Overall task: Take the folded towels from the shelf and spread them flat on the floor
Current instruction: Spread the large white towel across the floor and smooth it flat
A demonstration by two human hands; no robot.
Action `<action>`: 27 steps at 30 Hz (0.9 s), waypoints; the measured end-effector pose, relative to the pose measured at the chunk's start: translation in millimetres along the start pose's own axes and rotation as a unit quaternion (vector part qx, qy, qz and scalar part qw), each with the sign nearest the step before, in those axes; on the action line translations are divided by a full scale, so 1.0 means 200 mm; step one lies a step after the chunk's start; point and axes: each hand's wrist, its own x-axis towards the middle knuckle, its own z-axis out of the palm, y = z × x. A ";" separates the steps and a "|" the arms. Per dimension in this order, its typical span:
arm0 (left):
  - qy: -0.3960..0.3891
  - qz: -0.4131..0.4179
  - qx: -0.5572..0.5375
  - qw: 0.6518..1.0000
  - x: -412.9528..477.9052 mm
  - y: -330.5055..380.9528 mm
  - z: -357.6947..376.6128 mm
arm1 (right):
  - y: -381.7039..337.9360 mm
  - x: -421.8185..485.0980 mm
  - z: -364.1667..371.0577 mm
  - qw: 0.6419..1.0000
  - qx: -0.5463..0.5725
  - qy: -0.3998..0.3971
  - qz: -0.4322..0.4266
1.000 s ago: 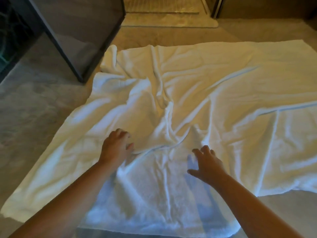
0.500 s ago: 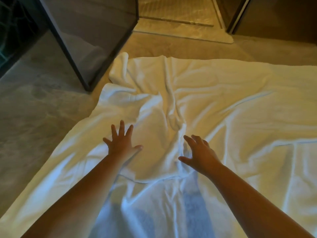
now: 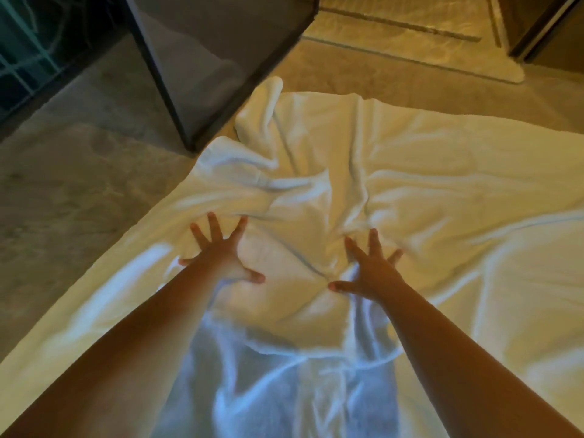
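Note:
A large white towel [image 3: 426, 172] lies spread over the floor, wrinkled and bunched in its middle and at its far left corner. A second layer of white towel [image 3: 284, 390] shows beneath it near me, its edge crossing between my forearms. My left hand [image 3: 221, 254] rests palm down on the towel with fingers splayed. My right hand [image 3: 373, 267] presses flat on it a little to the right, fingers also spread. Neither hand holds anything. No shelf is in view.
A dark glass panel with a black frame [image 3: 202, 58] stands on the floor just beyond the towel's far left corner. Grey stone floor [image 3: 63, 191] lies to the left. A pale mat [image 3: 410, 36] and a dark door frame [image 3: 537, 33] are at the back.
Both hands slid forward over the towel and spread their fingers flat. The view moved closer and tilted toward the far wrinkles.

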 end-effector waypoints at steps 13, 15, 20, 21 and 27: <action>0.005 -0.041 0.005 0.999 0.23 0.03 -0.24 | 0.02 0.27 -0.20 0.999 -0.023 -0.019 0.024; 0.003 -0.046 -0.003 0.999 0.23 0.04 -0.26 | 0.01 0.31 -0.23 0.999 -0.018 -0.017 0.023; -0.008 -0.058 0.007 0.998 0.24 0.06 -0.29 | 0.00 0.41 -0.28 0.999 -0.029 -0.014 0.025; -0.008 -0.063 0.007 0.998 0.25 0.07 -0.30 | 0.00 0.43 -0.28 0.999 -0.030 -0.012 0.025; -0.015 -0.084 0.005 0.996 0.28 0.09 -0.30 | -0.02 0.44 -0.32 0.999 -0.038 -0.019 0.025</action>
